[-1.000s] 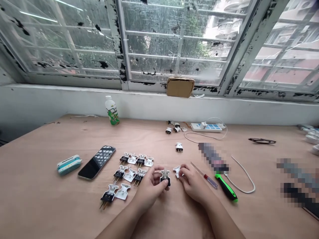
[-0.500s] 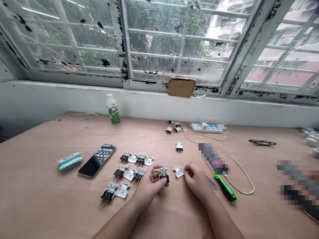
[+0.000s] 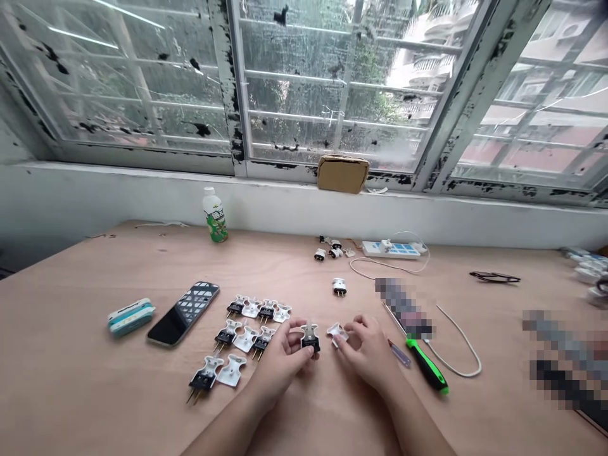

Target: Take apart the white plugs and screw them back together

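My left hand (image 3: 284, 356) grips an opened plug half (image 3: 310, 339), its black pin block showing in the white shell, between thumb and fingers. Just right of it, my right hand (image 3: 368, 348) has its thumb and fingers on a white plug cover (image 3: 337, 332). To the left lie rows of opened plugs, black-bodied halves (image 3: 205, 375) with brass pins alternating with white covers (image 3: 232, 370). Beyond my hands stands one closed white plug (image 3: 339, 286). A small purple-handled screwdriver (image 3: 399, 354) and a green-and-black screwdriver (image 3: 427, 367) rest right of my right hand.
Left are a phone (image 3: 184, 313) and a teal-and-white pack (image 3: 131, 316). Farther back stand a bottle (image 3: 215, 215), several plugs (image 3: 320, 254) and a power strip (image 3: 392, 249) with a white cable (image 3: 468, 373) nearby. Glasses (image 3: 494, 277) lie at right.
My right hand has moved left and its thumb and fingers have closed on the white cover, which is now tilted. My left hand still holds the plug half. The camera view has shifted slightly.
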